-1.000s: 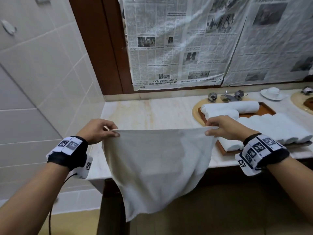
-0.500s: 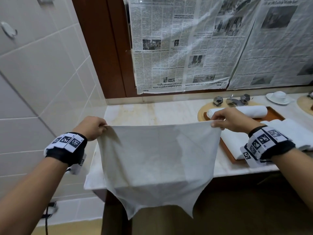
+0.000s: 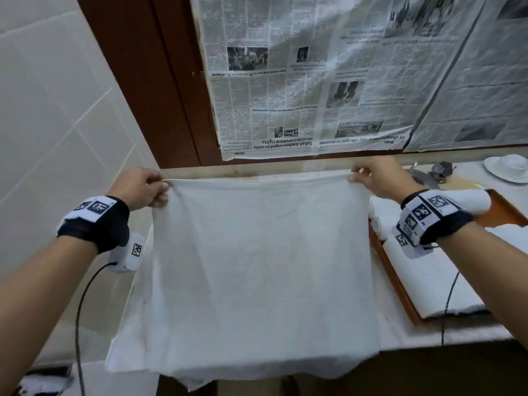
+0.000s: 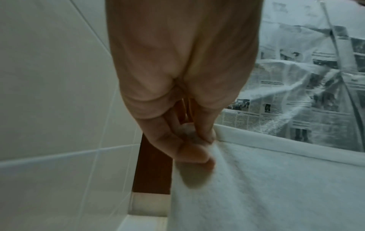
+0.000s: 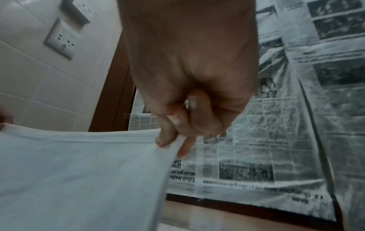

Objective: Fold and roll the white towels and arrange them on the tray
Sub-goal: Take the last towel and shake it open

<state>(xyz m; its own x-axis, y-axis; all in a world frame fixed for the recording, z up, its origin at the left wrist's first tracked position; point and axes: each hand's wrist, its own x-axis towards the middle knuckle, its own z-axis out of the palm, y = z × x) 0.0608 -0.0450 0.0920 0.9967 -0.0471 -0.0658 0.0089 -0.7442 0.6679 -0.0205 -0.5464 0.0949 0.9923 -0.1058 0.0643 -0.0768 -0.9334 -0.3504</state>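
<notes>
The white towel [image 3: 257, 267] hangs spread over the counter [image 3: 445, 332], its top hem stretched taut. The wooden tray [image 3: 400, 292] to its right holds rolled towels [image 3: 428, 281]. The left hand [image 3: 141, 187] and right hand [image 3: 380, 177] each pinch a top corner. Only the right wrist view shows a wall socket [image 5: 61, 39].

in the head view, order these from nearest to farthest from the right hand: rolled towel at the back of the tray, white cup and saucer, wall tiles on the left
1. Rolled towel: just right of the right hand, at the tray's back.
2. White cup and saucer: farther right, on the counter's far side.
3. Wall tiles: far left, beyond the left hand and the held towel.
</notes>
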